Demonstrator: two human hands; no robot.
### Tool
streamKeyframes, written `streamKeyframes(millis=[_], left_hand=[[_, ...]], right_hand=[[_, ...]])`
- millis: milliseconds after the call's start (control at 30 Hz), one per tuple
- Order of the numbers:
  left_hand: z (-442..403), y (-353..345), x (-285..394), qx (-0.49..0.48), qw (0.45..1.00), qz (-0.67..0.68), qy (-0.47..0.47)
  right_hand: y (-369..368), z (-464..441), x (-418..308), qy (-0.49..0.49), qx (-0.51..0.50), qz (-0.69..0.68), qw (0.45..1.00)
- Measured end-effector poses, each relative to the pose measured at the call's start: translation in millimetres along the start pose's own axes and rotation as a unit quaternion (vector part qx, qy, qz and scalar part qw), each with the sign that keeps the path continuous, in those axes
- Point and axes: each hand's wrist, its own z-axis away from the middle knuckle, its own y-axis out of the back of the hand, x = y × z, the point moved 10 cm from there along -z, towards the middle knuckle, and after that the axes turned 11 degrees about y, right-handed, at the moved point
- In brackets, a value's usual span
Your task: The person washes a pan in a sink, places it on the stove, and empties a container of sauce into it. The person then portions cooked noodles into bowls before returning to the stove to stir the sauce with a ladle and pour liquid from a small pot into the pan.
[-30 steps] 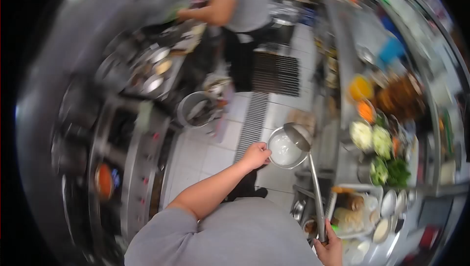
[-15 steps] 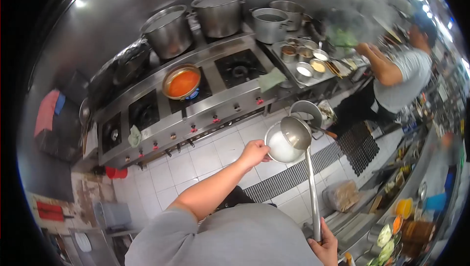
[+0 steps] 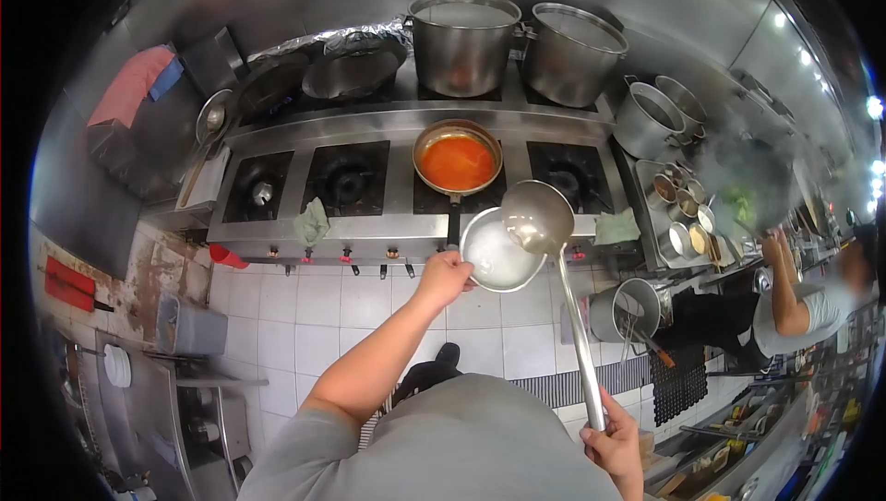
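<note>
My left hand [image 3: 445, 280] is closed on the rim of a metal bowl [image 3: 503, 272] with whitish contents that I cannot name. In my right hand [image 3: 613, 443] is the long handle of a ladle [image 3: 538, 217]. The ladle's round head overlaps the bowl's upper right side in view; whether they touch, I cannot tell. Just beyond the bowl, a frying pan [image 3: 457, 195] with orange-red sauce [image 3: 456, 163] sits on a burner, its dark handle pointing toward me and partly hidden by the bowl.
Large stockpots [image 3: 464, 58] stand behind the stove [image 3: 360, 229]. A tray [image 3: 651, 183] of small containers is to the right. A deep pot [image 3: 604, 316] holding utensils stands right of the ladle. At far right, a co-worker [image 3: 803, 316] works beside steam. A grey bin [image 3: 189, 326] is at left.
My view has swung right-to-left round to face the stove, so the sauce pan now lies directly ahead. The bowl and ladle, still in my hands, are now close to the pan.
</note>
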Motion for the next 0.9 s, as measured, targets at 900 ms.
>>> streamKeyframes(millis=[900], left_hand=[[-15, 171, -36, 0.292, 0.931, 0.197, 0.097]], right_hand=[[-69, -421, -5, 0.013, -0.156, 0.247, 0.956]])
